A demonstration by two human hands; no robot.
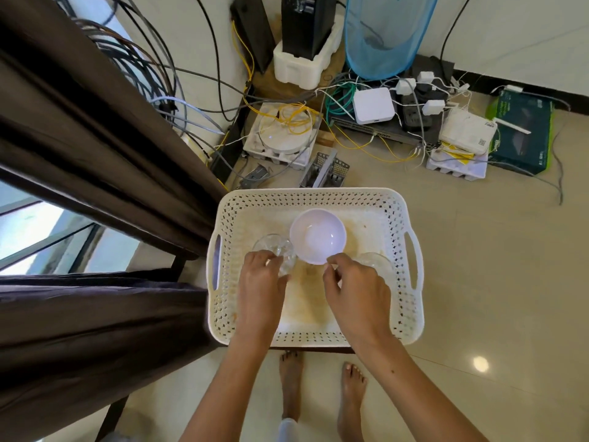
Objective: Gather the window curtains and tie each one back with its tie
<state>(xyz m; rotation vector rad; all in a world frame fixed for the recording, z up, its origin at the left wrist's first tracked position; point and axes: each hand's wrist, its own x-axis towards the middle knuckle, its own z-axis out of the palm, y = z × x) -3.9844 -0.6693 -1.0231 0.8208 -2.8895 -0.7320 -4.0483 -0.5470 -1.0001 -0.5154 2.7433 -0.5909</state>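
Two dark brown curtains hang at the left, an upper one (95,129) and a lower one (95,330), with window glass (41,231) showing between them. No tie is visible. Both hands are over a white perforated basket (411,301) that sits to the right of the curtains. My left hand (259,282) grips a clear glass bowl (280,250). My right hand (353,288) pinches the near rim of a white bowl (318,234). A second clear glass bowl (376,261) lies partly hidden behind my right hand.
Beyond the basket lies a tangle of cables (287,116), white network boxes (373,105), a green carton (519,132), a black tower in foam (302,36) and a blue mesh bin (382,36). My bare feet (322,387) stand on beige tile.
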